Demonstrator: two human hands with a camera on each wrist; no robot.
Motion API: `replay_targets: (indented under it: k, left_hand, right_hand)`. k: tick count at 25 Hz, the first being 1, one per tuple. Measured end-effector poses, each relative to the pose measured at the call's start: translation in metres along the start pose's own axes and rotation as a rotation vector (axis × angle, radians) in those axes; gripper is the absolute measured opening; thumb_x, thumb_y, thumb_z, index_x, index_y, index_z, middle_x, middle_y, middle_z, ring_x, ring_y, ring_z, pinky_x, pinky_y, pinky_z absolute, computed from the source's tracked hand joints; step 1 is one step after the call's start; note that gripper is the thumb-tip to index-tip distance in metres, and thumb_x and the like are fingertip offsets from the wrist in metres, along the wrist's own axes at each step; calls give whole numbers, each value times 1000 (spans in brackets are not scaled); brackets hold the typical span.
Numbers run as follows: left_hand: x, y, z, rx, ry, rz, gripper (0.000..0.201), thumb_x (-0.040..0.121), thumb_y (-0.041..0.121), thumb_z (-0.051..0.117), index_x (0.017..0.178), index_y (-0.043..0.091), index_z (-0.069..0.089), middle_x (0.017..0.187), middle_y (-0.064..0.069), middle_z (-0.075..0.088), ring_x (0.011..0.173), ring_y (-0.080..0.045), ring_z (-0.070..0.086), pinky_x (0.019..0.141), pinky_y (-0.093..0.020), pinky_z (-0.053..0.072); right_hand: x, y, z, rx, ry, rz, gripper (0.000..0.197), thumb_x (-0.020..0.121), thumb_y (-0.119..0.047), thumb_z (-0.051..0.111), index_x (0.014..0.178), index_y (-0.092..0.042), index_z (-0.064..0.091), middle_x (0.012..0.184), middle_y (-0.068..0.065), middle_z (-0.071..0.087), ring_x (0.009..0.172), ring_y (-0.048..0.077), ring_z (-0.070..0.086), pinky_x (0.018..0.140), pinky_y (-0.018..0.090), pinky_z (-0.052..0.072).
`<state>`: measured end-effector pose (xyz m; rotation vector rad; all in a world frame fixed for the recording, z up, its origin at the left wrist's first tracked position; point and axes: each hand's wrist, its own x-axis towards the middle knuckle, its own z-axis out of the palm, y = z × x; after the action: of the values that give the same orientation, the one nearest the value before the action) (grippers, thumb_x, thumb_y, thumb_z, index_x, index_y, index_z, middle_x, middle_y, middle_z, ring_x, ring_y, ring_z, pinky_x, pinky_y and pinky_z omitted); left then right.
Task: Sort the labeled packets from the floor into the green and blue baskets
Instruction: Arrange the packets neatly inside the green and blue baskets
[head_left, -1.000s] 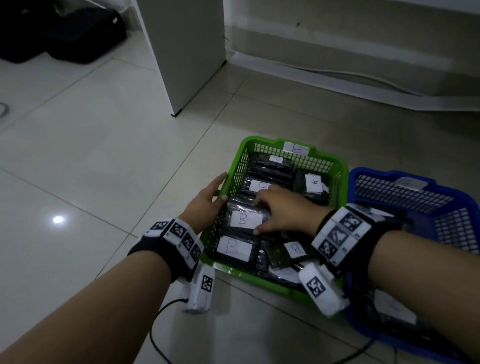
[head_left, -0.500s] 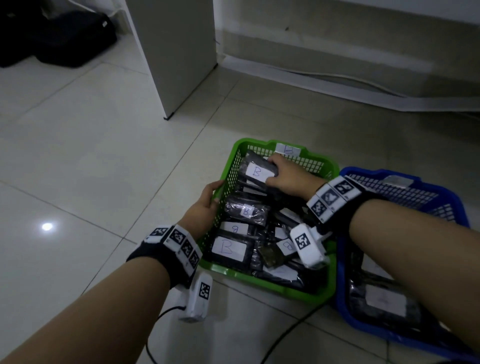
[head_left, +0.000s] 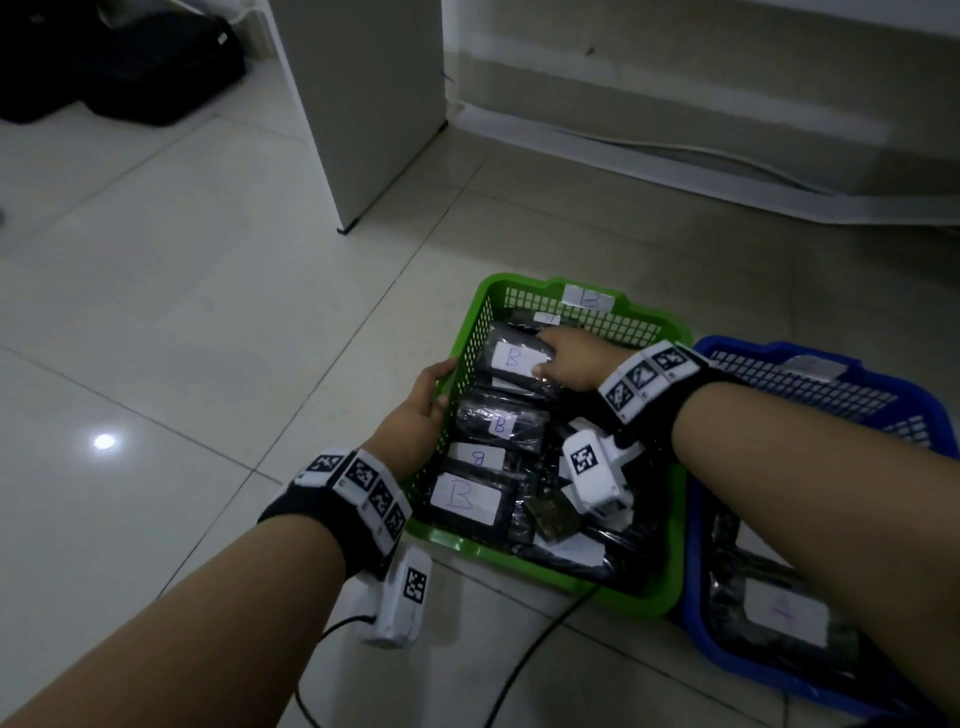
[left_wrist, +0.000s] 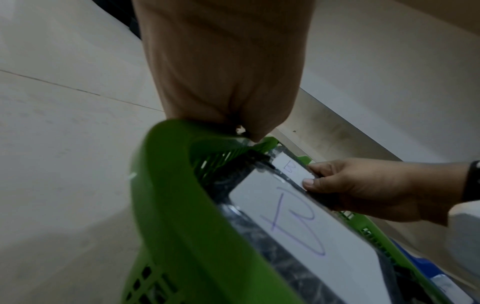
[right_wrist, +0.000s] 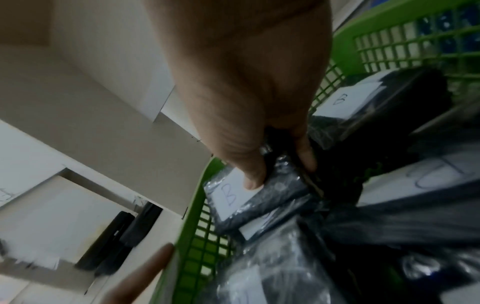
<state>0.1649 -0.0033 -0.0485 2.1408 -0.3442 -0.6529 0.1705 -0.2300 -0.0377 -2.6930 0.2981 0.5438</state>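
Green basket (head_left: 470, 332): left hand (head_left: 415, 415) grips its near-side rim; right hand (head_left: 569, 358) pinches a B packet (head_left: 511, 361) at the far end inside. Best laid flat, label up, before release.

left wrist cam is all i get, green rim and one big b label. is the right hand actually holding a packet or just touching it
Observer: Holding. In the right wrist view the right hand pinches a B-labeled packet, thumb on its label, fingers at the far edge.
Operator: where in the basket is that
Observer: At the far end of the green basket, near the wall that carries its own B tag.
Operator: and my left hand, whats it doing
Observer: The left hand grips the basket's left rim, thumb inside.
Operator: blue basket got anything in it
Observer: Yes, at least one packet with a white label lies in the blue basket; the letter is too faint to read.
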Motion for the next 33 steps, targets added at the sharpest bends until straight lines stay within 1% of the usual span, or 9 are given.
replay_targets:
  k: [4,6,10,14,19,23,26,30,33]
  left_hand:
    - [1,0,-1,17,-2,14,42,103,24,25,142,38,23,99,-6,59,71,-12,57,65,-26,46]
    - [1,-1,-1,14,1,13,42,103,24,26,142,39,24,98,-5,59,71,-11,57,62,-25,46]
    - [0,-1,-1,-3,-16,1,41,103,25,26,140,42,23,91,1,57,74,-17,61,68,-33,55]
    - [1,-1,-1,35,-11,12,42,103,24,26,141,41,23,96,-8,60,70,-21,60,65,-34,52]
    - [1,-1,-2,54,1,3,42,103,24,27,141,40,23,102,-16,64,85,-32,65,73,-40,54]
    - [3,-2,2,114,89,82,41,99,17,39,138,31,37,119,-9,53,82,-11,56,66,-19,50]
    - [7,-4,-4,311,288,337,20,85,22,64,105,24,65,114,2,48,101,-15,50,89,-28,47]
    - [7,-4,-17,600,-42,573,32,69,66,58,78,38,70,89,18,64,89,-9,56,89,-37,44]
    - [3,-1,-17,621,-191,644,49,62,80,52,71,36,71,74,20,68,79,1,60,99,-33,35]
  right_hand:
    - [-11,-11,18,-160,254,-57,57,83,-24,68,134,-13,43,130,12,45,116,32,48,88,41,49]
    - [-9,-7,18,-99,334,-93,50,84,-17,65,130,-18,46,125,10,52,110,30,53,83,40,51]
    - [-6,3,15,-169,182,-48,35,91,-22,56,126,-23,59,121,11,57,117,30,45,92,38,45]
    - [-12,5,8,-80,482,-94,25,82,-20,67,107,-17,65,115,8,49,115,29,40,93,37,40]
    - [-8,17,7,-72,212,-105,33,92,-16,55,124,-11,61,119,10,47,117,27,40,100,34,34]
    - [-26,13,-5,126,428,-230,18,86,-12,61,100,-18,72,100,2,56,101,19,49,91,31,42]
    - [-54,1,17,120,143,-281,19,84,-15,67,100,-23,72,98,-4,56,93,13,53,86,26,44]
    - [-74,11,8,100,-19,-234,25,85,-20,68,108,-27,70,102,-13,58,102,12,58,85,21,45]
    - [-93,16,-10,-31,-357,-215,38,77,-37,75,113,-29,65,103,-12,55,101,10,52,80,21,42]
